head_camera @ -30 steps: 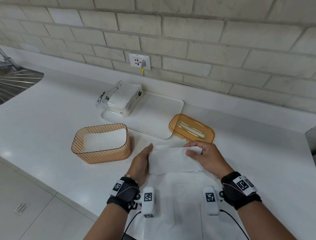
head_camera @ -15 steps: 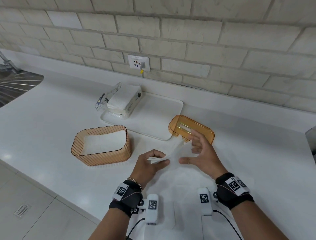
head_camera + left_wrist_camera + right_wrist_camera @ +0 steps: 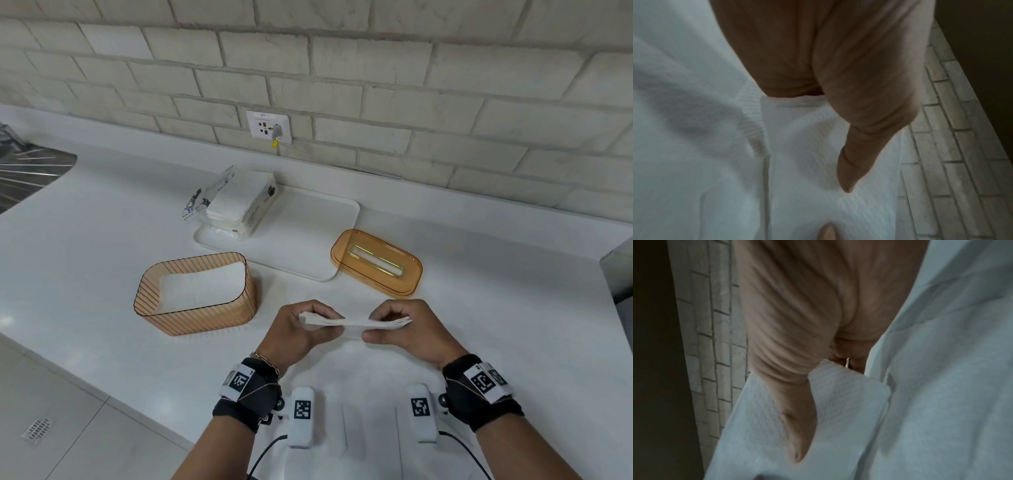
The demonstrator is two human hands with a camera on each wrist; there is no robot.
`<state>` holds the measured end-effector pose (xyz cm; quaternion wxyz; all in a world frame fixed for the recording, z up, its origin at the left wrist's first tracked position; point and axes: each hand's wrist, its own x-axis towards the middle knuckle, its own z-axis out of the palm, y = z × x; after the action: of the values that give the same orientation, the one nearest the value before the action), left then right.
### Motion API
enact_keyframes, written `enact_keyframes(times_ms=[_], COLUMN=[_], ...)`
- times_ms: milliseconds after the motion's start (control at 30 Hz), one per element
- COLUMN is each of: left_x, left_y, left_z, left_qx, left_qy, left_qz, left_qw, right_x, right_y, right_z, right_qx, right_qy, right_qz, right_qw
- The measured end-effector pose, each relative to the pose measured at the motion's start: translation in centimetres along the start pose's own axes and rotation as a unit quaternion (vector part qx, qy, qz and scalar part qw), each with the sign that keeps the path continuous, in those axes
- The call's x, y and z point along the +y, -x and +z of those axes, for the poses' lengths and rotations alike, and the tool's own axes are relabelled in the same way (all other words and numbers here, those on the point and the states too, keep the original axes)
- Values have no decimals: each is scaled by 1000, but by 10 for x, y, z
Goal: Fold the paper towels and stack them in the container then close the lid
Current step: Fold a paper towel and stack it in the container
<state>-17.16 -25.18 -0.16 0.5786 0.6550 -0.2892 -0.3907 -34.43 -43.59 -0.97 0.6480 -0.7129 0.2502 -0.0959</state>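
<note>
Towel (image 3: 356,323), folded into a flat white strip, hangs level between both hands above the table (image 3: 85,246), near its front edge. From the head view, the left hand (image 3: 294,330) pinches one end and the right hand (image 3: 407,330) pinches the other, fingers curled round the paper in a tight grip. Left of the hands stands the container (image 3: 195,315), a ribbed, see-through amber tub with rounded corners; folded white towels lie flat inside it. Its lid (image 3: 376,270), smooth amber plastic with a long slot, lies apart to the right, touching a white tray (image 3: 308,240). On the tray's far left corner sits an opened pack (image 3: 239,205) of white towels in clear printed wrap. More white paper lies spread on the table below the hands.

From the left wrist, the left hand (image 3: 838,65) has its thumb laid on the towel (image 3: 818,146), whose surface shows a fine ribbed embossing.

From the right wrist, the right hand (image 3: 797,321) clamps the towel (image 3: 838,394) with its thumb on top; the paper's corner is square and quilted.
</note>
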Motion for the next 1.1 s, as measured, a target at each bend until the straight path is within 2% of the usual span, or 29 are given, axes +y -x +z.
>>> enact_keyframes(times_ms=[267, 467, 600, 733, 900, 1100], left_x=[-4, -17, -7, -9, -21, -24], left_y=[4, 4, 6, 7, 7, 5], left_z=[13, 12, 13, 7, 13, 13], left_qx=[110, 124, 110, 114, 102, 128], left_qy=[19, -36, -28, 16, 1, -2], left_qz=[-18, -41, -4, -10, -7, -5], left_qw=[994, 991, 993, 993, 995, 992], right_x=[0, 4, -9, -8, 5, 11], right_y=[15, 12, 12, 14, 11, 9], right_z=[15, 20, 22, 16, 19, 17], right_qx=[70, 66, 81, 74, 47, 58], right_qy=[1, 6, -11, -45, -8, 19], right_qz=[-24, 30, -6, -16, -22, -29], right_qw=[997, 997, 997, 996, 999, 998])
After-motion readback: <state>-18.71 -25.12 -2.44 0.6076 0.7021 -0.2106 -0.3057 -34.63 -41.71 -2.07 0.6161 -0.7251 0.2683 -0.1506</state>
